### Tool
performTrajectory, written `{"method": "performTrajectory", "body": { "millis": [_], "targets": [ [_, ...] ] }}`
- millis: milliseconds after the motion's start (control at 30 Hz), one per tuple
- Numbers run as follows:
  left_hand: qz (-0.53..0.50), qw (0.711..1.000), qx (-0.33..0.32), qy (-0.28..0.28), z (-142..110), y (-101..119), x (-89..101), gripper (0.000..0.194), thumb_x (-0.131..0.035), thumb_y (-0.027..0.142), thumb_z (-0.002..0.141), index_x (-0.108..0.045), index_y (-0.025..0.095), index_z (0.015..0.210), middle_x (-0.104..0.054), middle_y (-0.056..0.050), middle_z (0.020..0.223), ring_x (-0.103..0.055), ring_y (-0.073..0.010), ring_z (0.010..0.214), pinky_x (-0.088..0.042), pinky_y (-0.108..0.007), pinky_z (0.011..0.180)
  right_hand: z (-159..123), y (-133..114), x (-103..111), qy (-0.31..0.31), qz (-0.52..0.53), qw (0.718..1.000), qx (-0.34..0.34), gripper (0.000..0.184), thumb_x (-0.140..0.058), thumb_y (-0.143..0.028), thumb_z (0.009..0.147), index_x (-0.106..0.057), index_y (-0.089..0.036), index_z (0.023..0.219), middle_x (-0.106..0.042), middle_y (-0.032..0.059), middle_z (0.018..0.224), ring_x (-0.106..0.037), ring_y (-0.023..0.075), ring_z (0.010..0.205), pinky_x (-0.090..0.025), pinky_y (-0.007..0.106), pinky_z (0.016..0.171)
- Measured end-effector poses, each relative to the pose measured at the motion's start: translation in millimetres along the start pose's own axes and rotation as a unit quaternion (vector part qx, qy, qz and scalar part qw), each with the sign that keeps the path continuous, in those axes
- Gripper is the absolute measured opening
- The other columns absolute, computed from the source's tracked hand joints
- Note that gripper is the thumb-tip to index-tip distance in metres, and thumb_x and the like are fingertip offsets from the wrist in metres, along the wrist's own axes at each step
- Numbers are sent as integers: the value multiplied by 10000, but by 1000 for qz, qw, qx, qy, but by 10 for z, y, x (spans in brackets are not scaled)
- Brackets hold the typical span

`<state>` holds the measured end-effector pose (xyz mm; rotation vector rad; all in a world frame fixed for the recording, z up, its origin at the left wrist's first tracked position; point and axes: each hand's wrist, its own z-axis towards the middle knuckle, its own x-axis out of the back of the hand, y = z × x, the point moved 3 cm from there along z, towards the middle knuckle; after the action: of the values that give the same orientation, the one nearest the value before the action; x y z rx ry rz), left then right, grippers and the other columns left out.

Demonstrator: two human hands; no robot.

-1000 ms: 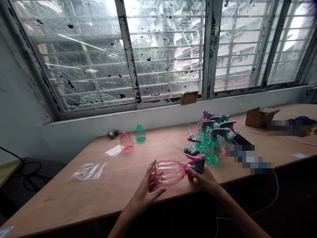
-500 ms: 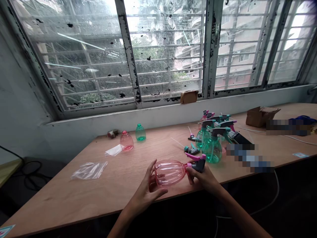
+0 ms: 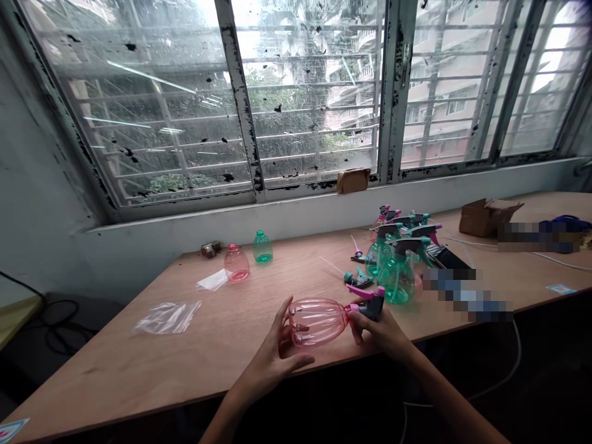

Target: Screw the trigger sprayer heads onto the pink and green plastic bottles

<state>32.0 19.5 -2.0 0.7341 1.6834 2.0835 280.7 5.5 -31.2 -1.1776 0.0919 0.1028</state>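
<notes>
A clear pink spray bottle (image 3: 318, 322) lies sideways between my hands above the table's front edge, its base to the left. My left hand (image 3: 280, 351) cups the base, thumb in front and fingers around the far side. At the neck, my right hand (image 3: 377, 330) grips the black and pink trigger head (image 3: 367, 301) with thumb and fingers. Behind the right hand stand several green spray bottles (image 3: 395, 280) with trigger heads on. Two loose trigger heads with thin tubes, one green and black (image 3: 358, 279) and one pink and black (image 3: 358, 254), lie beside them.
An open-topped pink bottle (image 3: 236, 264) and a green one (image 3: 263, 248) stand at the back left. Plastic bags (image 3: 169, 317) lie on the wooden table (image 3: 139, 376). A cardboard box (image 3: 488, 217) and a white cable (image 3: 476, 243) are at the right. The window wall bounds the back.
</notes>
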Motion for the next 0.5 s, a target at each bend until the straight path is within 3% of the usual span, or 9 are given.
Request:
{"method": "performTrajectory", "body": {
  "millis": [167, 333, 500],
  "targets": [
    [11, 1000, 18, 22, 15, -26, 37, 827, -668, 439, 866, -233, 254, 1545, -640, -87, 1200, -566, -330, 1209, -368, -500, 1106, -14, -3, -6, -2, -13, 1000, -14, 322, -708, -488, 840, -545, -217, 898, -609, -36, 544, -586, 173, 416, -448, 279, 438],
    [9, 1000, -9, 6, 11, -34, 19, 971, -755, 324, 815, -127, 344, 1555, -491, -93, 1452, -499, -283, 1323, -316, -456, 1161, -10, 31, 20, 6, -14, 1000, -14, 340, -701, -494, 847, -546, -198, 914, -608, -41, 541, -565, 145, 397, -433, 259, 440],
    [13, 1000, 0, 11, 10, -13, 33, 967, -726, 402, 839, -97, 287, 1564, -591, -118, 1309, -537, -288, 1273, -346, -474, 1133, -3, 43, 12, -9, -5, 1000, -8, 335, -705, -465, 852, -531, -191, 934, -620, -44, 535, -575, 135, 399, -429, 237, 429]
  ]
}}
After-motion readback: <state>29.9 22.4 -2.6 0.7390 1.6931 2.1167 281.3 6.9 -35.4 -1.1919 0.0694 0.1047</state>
